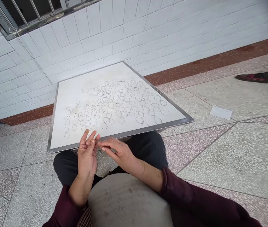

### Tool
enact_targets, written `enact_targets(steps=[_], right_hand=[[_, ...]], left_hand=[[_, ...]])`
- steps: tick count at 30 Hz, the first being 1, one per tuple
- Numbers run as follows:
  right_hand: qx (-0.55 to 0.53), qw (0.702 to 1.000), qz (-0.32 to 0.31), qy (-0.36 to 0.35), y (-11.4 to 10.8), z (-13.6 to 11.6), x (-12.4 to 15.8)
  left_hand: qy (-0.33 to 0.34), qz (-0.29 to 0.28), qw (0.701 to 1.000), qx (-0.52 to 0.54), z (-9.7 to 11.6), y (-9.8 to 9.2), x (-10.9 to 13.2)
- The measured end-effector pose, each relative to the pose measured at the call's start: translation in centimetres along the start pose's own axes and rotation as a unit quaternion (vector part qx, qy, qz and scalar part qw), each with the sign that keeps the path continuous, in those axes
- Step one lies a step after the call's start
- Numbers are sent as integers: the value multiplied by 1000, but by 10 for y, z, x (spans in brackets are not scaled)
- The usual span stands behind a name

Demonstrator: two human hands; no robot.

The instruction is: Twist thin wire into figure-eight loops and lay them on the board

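Observation:
A white board with a metal rim (60,94) rests before me at knee height. Several thin wire loops shaped like figure eights (115,105) lie spread over it. Over the board's near edge, my left hand (86,156) has its fingers stretched up and close together. My right hand (117,151) meets it fingertip to fingertip in a pinch. Something very thin seems held between the two hands, too small to make out.
A white tiled wall with a barred window (30,12) stands behind the board. Terrazzo floor spreads all round. A scrap of paper (221,112) lies on the floor to the right. Another person's shoe (249,77) shows at far right.

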State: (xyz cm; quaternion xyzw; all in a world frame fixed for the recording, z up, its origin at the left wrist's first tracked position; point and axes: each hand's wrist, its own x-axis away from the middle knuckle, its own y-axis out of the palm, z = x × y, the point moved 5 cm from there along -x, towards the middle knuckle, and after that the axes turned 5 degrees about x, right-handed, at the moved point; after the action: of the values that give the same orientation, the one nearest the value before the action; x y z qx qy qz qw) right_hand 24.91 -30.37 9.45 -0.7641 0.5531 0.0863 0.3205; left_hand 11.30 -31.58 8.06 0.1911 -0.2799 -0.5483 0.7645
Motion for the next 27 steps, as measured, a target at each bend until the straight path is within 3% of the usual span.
enact_targets(steps=[7, 19, 23, 27], right_hand=[[105, 988, 10, -112, 1, 1, 1], [154, 973, -49, -162, -2, 1, 0], [123, 984, -28, -124, -4, 5, 1], [30, 999, 18, 25, -5, 21, 0]], left_hand=[[-9, 6, 1000, -14, 3, -3, 4], [19, 7, 998, -67, 12, -7, 2], [31, 6, 997, -66, 12, -12, -1], [25, 20, 998, -54, 10, -15, -3]])
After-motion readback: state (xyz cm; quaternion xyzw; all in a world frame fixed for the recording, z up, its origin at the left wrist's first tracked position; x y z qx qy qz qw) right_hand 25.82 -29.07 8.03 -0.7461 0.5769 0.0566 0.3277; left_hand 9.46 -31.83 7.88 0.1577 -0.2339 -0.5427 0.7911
